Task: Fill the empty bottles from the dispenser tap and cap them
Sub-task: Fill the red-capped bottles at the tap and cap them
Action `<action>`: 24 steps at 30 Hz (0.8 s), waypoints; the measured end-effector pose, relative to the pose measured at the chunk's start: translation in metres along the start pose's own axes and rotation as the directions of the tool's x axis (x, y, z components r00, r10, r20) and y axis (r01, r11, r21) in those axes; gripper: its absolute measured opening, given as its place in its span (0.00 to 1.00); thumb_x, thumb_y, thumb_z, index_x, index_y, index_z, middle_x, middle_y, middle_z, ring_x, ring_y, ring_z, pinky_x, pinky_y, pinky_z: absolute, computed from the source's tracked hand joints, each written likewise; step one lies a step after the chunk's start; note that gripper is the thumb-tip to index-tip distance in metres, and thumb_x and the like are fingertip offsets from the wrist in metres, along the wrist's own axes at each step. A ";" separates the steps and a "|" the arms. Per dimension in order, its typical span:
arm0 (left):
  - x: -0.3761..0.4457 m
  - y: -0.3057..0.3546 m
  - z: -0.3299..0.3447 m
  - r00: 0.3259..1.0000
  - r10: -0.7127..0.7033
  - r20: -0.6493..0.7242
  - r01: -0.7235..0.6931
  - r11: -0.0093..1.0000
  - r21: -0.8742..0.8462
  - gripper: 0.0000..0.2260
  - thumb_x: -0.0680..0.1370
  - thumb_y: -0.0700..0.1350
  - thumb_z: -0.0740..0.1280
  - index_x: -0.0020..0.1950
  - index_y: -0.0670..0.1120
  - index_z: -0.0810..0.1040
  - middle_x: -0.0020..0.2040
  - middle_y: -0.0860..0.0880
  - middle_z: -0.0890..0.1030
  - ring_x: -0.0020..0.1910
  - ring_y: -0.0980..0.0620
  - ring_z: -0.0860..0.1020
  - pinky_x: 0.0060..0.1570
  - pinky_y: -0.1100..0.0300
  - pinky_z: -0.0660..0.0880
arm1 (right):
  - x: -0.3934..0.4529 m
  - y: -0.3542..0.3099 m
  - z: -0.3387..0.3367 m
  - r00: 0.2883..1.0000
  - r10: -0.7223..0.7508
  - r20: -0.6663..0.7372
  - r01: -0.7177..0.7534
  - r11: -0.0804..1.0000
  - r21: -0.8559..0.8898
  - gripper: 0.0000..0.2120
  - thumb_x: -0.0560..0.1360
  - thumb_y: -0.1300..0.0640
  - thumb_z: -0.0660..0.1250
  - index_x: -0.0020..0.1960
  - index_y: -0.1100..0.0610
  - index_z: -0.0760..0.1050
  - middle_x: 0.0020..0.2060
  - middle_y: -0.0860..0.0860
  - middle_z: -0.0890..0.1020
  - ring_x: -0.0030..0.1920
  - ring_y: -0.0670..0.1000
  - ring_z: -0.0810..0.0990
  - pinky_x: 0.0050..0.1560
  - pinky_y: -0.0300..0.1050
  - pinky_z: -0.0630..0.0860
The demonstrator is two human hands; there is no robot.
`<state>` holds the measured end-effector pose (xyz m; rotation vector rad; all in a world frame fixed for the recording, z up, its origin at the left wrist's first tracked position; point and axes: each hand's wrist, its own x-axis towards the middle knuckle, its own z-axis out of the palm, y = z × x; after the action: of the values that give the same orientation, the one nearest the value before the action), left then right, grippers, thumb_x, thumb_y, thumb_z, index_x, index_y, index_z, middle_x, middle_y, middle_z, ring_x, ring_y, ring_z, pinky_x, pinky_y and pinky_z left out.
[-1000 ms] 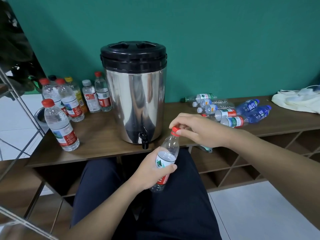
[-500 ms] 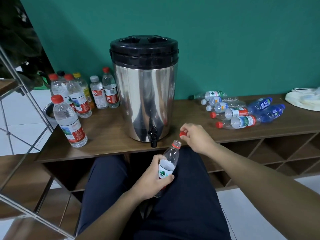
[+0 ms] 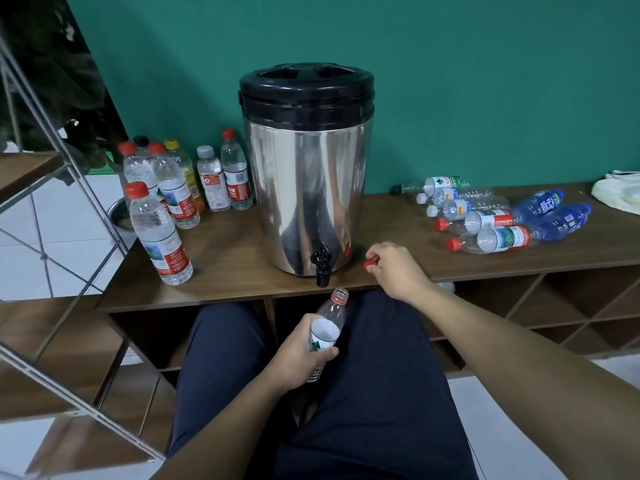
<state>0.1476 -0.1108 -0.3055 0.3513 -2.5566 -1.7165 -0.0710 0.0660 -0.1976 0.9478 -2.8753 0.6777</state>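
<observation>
Your left hand (image 3: 299,348) gripped the open bottle (image 3: 327,332) round its label, down at 6 o'clock over your lap, the neck tilted up toward the black tap (image 3: 321,263) and sitting just below it. Your right hand (image 3: 398,268) pinched the red cap (image 3: 370,264) between thumb and fingertips, low at the front edge of the wooden shelf (image 3: 235,268), just right of the steel dispenser (image 3: 306,188).

The dispenser stood at the centre with its black lid (image 3: 306,90) on. At 9 o'clock stood the upright capped bottles (image 3: 180,192), the nearest one (image 3: 157,233) close to the shelf's front edge. At 3 o'clock the empty bottles (image 3: 491,216) lay on their sides in a cluster, caps pointing left. A pale cloth (image 3: 618,190) lay at the far right edge.
</observation>
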 end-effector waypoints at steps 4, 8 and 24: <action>-0.001 -0.005 -0.001 0.999 0.011 -0.045 -0.010 1.000 0.011 0.23 0.80 0.48 0.79 0.70 0.58 0.71 0.62 0.53 0.82 0.61 0.55 0.81 0.64 0.61 0.76 | -0.013 -0.032 -0.016 0.994 -0.047 -0.100 0.063 0.986 0.155 0.05 0.84 0.61 0.73 0.56 0.55 0.88 0.53 0.49 0.84 0.47 0.49 0.83 0.55 0.37 0.75; -0.003 -0.008 -0.003 0.998 -0.004 -0.064 0.003 1.000 -0.014 0.24 0.81 0.47 0.79 0.71 0.56 0.71 0.62 0.51 0.82 0.60 0.54 0.82 0.62 0.67 0.75 | -0.035 -0.083 -0.040 0.990 -0.041 -0.136 0.094 0.905 0.414 0.11 0.86 0.50 0.69 0.48 0.49 0.86 0.38 0.44 0.87 0.40 0.44 0.83 0.44 0.34 0.74; 0.003 -0.009 0.001 0.993 -0.036 -0.110 0.024 0.993 -0.112 0.24 0.79 0.47 0.80 0.70 0.59 0.73 0.59 0.53 0.84 0.60 0.52 0.83 0.64 0.58 0.79 | -0.037 -0.119 -0.041 0.979 -0.176 -0.103 0.202 0.895 0.397 0.12 0.87 0.53 0.65 0.47 0.49 0.82 0.31 0.45 0.81 0.35 0.47 0.78 0.43 0.50 0.77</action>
<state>0.1459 -0.1140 -0.3139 0.4686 -2.3797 -1.7844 0.0238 0.0185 -0.1200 1.2018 -2.5835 1.2900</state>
